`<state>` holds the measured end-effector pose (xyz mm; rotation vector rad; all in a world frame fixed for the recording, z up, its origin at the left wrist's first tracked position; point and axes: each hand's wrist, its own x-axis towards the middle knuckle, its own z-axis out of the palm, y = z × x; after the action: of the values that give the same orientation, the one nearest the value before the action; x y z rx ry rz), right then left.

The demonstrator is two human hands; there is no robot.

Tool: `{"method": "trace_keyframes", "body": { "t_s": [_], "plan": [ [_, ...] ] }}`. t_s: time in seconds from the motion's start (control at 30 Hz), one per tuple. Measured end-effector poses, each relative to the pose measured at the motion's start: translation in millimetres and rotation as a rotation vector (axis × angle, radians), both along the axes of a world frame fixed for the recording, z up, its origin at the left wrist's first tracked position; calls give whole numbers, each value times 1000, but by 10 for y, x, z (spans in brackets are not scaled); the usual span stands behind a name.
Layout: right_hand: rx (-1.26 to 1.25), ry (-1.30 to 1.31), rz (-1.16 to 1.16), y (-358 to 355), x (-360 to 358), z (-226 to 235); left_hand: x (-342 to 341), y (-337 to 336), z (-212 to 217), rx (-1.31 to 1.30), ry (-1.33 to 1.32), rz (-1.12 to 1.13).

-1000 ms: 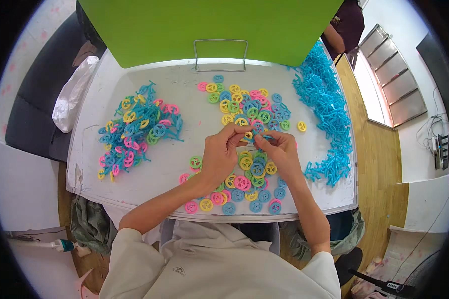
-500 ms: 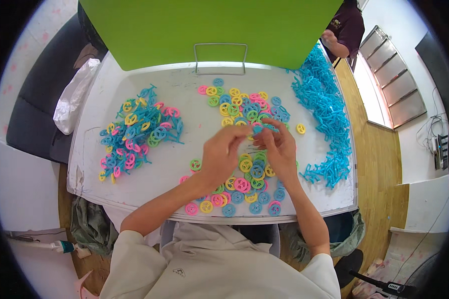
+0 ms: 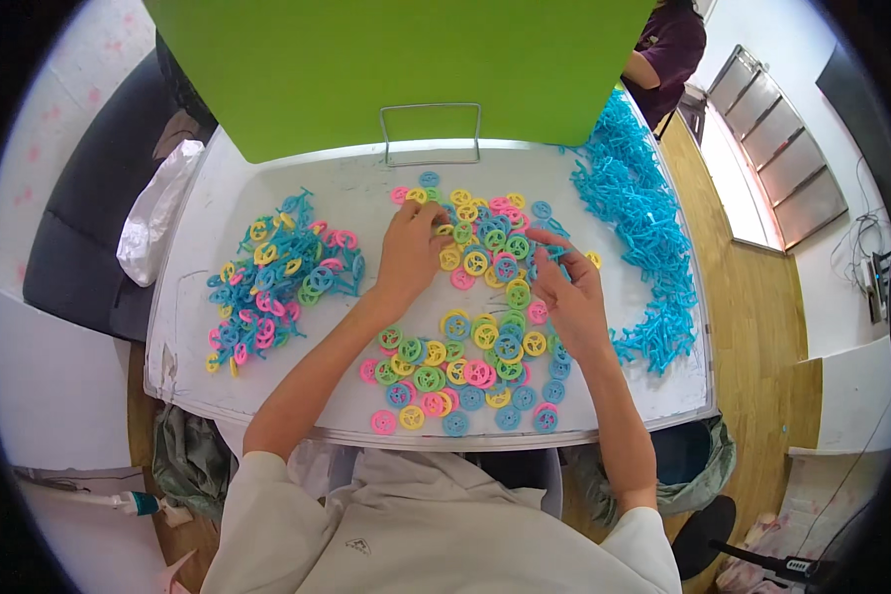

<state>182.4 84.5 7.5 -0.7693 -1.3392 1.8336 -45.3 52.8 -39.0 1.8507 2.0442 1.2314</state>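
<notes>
My left hand is at the left edge of the upper cluster of plastic wheels, its fingers closed on a small yellow wheel. Curled on the right side of that cluster is my right hand, with a blue plastic stick piece between thumb and fingers. Its palm side is partly hidden. Nearer to me, more pink, yellow, green and blue wheels lie flat and overlapping. At left, a heap of blue stick pieces with wheels on them rests on the white table.
Along the table's right side runs a long pile of blue stick pieces. A green board with a metal wire handle stands at the back. Another person is at the far right. A white bag sits left of the table.
My hands were close together over the wheels and are now apart. The left has gone left and away from me to the cluster's edge; the right has shifted slightly right, keeping a blue piece.
</notes>
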Motion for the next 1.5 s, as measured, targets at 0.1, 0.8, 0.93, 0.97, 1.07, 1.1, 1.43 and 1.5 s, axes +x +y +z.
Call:
{"method": "trace_keyframes", "body": {
  "t_s": [0.1,0.8,0.93,0.97,1.07,1.1,1.43,1.5],
  "plan": [
    [16,-58,19,-21,-40,28,67,-93,82,28,-102,32],
    [391,-331,-84,-75,-164,-248,520,-408,425,-240,-1050,-251],
    [424,-410,-89,-158,-230,-185,528,-411,315,-167,-966,-186],
    [370,-366,-107,-183,-251,-181,541,-406,288,-118,-961,-175],
    [229,-305,-94,-190,-255,-118,605,-416,239,-41,-790,-131],
    [143,-289,-64,-186,-254,-102,604,-415,244,-42,-790,-132],
    [624,-355,-162,-191,-207,-101,491,-421,370,-95,-901,-213],
    [617,-417,-159,-179,-190,-86,501,-428,373,-102,-943,-236]
  ]
}}
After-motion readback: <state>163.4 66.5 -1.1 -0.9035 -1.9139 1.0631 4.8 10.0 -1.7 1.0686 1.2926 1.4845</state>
